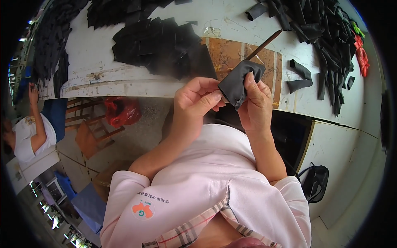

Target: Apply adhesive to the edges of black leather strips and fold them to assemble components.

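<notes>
Over the table's near edge, I hold a small black fabric piece [239, 80] in both hands. My left hand [196, 101] pinches its left corner between thumb and fingers. On the other side, my right hand [256, 99] grips the piece with the thumb pressed on top and the fingers mostly hidden beneath. The cloth is bunched and creased near that thumb. From behind its far end a slim dark brown rod [266, 43] slants up to the right; its lower end is hidden, so I cannot tell whether it sits inside the fabric. Brown cardboard [275, 78] lies under the work area.
Flat black pieces [159, 47] overlap in a pile on the white table [124, 84]. Black tube-shaped pieces [320, 37] heap at the far right, with a few loose nearer. A wooden stool [87, 138], red plastic bag [122, 111] and another person [31, 134] are at left.
</notes>
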The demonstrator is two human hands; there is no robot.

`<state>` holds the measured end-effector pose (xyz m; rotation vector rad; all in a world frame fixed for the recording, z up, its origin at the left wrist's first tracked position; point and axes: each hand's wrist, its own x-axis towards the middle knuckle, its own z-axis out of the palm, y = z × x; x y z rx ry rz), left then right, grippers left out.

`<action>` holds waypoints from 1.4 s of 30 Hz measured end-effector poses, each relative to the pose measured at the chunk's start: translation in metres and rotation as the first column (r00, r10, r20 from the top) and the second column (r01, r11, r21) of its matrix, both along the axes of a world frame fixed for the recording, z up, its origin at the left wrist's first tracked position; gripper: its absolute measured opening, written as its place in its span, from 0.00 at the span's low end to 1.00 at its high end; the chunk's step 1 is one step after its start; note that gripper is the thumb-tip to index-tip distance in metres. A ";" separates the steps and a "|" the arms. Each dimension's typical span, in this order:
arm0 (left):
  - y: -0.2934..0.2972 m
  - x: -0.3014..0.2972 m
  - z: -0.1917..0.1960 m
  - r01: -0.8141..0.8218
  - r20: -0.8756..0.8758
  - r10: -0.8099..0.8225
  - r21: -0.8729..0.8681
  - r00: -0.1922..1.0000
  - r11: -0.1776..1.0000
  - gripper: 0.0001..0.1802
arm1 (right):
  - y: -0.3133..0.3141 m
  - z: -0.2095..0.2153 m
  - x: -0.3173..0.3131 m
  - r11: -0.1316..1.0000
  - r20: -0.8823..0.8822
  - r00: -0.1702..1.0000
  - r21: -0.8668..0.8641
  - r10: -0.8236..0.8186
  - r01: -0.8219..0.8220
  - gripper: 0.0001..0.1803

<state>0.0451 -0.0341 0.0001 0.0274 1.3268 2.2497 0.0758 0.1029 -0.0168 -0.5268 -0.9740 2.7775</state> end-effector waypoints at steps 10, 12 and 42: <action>0.003 -0.005 -0.003 -0.002 -0.009 0.002 -0.063 1.000 0.998 0.09 | 0.001 -0.002 -0.008 1.000 0.034 0.999 0.015 0.026 -0.027 0.09; 0.004 -0.007 -0.004 -0.003 -0.006 0.002 -0.063 1.000 0.998 0.08 | 0.000 0.003 -0.010 0.998 0.054 0.997 0.013 0.062 -0.063 0.10; 0.008 -0.032 0.007 0.080 0.191 -0.107 0.144 0.976 0.986 0.11 | 0.013 0.008 -0.011 0.792 -0.014 0.988 0.599 0.157 -0.117 0.01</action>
